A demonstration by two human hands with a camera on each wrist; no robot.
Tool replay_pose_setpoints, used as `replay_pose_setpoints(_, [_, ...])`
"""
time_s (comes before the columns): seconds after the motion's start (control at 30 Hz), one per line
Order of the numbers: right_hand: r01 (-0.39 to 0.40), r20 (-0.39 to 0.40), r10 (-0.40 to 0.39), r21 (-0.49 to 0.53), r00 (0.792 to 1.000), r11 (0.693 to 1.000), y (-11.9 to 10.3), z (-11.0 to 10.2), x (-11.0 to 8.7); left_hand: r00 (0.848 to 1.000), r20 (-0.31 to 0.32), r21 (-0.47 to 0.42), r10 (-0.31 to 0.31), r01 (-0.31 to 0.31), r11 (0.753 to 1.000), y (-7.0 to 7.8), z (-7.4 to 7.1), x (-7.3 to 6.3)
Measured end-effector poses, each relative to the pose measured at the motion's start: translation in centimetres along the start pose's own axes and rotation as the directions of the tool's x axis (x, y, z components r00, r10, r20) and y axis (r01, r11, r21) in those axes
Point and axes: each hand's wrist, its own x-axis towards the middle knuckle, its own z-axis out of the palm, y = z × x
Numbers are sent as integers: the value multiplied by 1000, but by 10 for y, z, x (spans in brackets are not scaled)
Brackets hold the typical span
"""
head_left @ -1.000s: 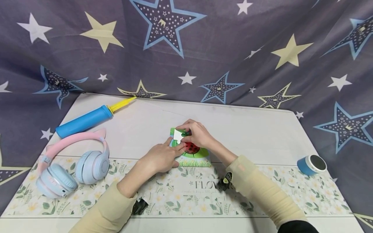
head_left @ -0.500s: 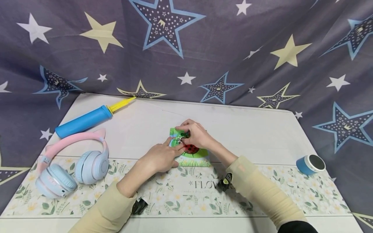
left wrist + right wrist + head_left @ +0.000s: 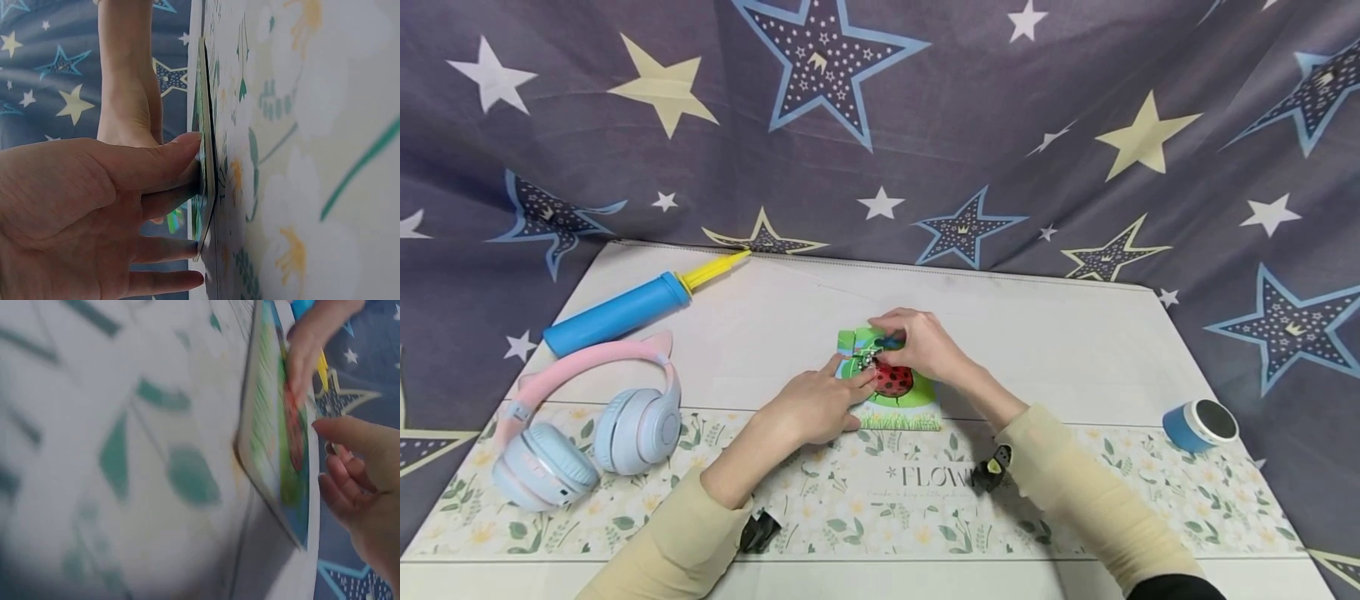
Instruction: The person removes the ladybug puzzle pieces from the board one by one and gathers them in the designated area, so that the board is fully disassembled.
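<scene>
Puzzle: small rectangular glossy ladybug picture puzzle w/ red spotted beetle on green & blue point(image 3: 894, 382), flat nr ctr of white worktop w/ pale floral band point(image 3: 760, 325); grass edge faces person. Seams show nr far-L corner, so prob. jigsaw type.

L hand, bare, beige sleeve point(image 3: 811, 406): fingers point(image 3: 165, 249) spread & fairly straight, touching board's L side, thumb tip at its rim. Holds nothing; acts as steadying hand, I judge.

R hand, bare, same beige sleeve point(image 3: 921, 346): over far half of board, thumb & index bent toward each other, medium gap. Can't tell if a pc sits btwn; R wrist view blurred there. Part of beetle's head end hidden by it.

Step (judged): pc work at far half. Technique notes:
- L hand pressing lightly, just enough that board can't slide; fingertips off the seams being worked.
- R hand: hold any pc by edges, level; line up printed outlines 1st, then tabs.
- Press straight down w/ 1 fingertip; no forcing, else neighbours may pop up.
- Lift R hand straight up, check seams flush.

Surroundings: pink/pale-blue cat-ear headphones point(image 3: 638, 429), blue tube pump w/ yellow handle point(image 3: 617, 312), blue cylinder w/ white rim & dark top point(image 3: 1199, 425): all well apart from board.
</scene>
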Motion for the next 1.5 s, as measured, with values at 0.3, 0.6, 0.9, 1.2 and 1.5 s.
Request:
replay_pose_setpoints(0.3, [8,-46,1,215,999,977,41,-40,-13,1000,-4,13,2,-2,1000,-1,1,0])
replay_pose_setpoints(0.6, [-33,-67,52,251,996,968,79,-75,-33,1000,-7,12,-2,2,1000,0,2,-2])
replay_pose_setpoints(0.9, [-93,-39,102,197,994,976,104,-86,-45,1000,-16,13,10,-10,1000,1,1,-2])
replay_pose_setpoints(1.2, [-107,-12,110,133,994,985,112,-80,-50,1000,-16,2,1,-1,1000,0,0,-4])
replay_pose_setpoints(1.5, [-119,0,120,119,993,986,115,-79,-52,1000,-14,22,10,-9,1000,0,0,-2])
